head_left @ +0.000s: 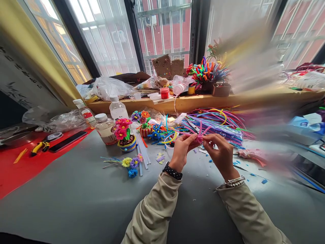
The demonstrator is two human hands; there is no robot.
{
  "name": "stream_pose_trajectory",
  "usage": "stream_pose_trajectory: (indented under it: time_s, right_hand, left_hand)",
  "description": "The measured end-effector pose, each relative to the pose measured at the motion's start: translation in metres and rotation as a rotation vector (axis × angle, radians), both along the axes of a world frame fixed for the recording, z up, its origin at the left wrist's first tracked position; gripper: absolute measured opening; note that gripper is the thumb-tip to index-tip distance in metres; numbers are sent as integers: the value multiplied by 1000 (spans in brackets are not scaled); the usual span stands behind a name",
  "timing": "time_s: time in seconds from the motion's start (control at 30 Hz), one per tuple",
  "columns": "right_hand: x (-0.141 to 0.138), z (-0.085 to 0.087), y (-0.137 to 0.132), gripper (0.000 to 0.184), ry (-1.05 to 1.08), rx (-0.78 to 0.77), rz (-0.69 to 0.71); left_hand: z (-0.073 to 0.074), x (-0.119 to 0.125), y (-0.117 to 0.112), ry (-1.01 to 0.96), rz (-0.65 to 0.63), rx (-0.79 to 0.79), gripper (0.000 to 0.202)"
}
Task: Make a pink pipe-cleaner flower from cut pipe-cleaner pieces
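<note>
Above the grey table, my left hand (181, 150) pinches a pink pipe-cleaner flower (199, 138) from the left, with several thin pink strands sticking upward from it. My right hand (220, 152) grips the same piece from the right between thumb and fingertips. The two hands almost meet at the flower. Behind them lies a heap of coloured pipe cleaners (218, 123), some in a clear wrapper. To the left of my hands stands a small pot of pink pipe-cleaner flowers (123, 130), and finished yellow, purple and blue flowers (133, 163) lie in front of it.
Bottles (104, 128) stand at the left beside a phone (68, 141) and yellow-black pliers (40, 148) on red sheeting. Clear glue sticks (143, 152) lie near the flowers. A pink glue gun (250, 154) rests at right, with blue scraps around. The right side is smeared by blur.
</note>
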State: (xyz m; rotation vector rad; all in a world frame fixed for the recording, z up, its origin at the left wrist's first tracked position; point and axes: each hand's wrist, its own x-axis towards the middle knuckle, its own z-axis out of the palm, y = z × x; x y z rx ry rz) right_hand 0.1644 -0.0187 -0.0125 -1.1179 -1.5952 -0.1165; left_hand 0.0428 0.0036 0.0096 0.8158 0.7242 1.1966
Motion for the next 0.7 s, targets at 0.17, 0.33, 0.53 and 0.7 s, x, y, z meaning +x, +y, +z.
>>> stream_pose_trajectory:
  time_s: [0.17,0.33,0.53,0.7]
  right_hand:
    - [-1,1,1,7,-36,-12,-28]
    - [-2,1,1,6,-49,-21,-57]
    - [-1,1,1,8,-47,7,-59]
    - [-2,2,-1,5,-3,3,-48]
  left_hand:
    - [0,1,0,-3,2,-2,14]
    - [-3,1,1,0,-17,16,15]
    - [-2,1,-1,26,-27,53,19]
    - [2,-1,-2,39,-42,78,19]
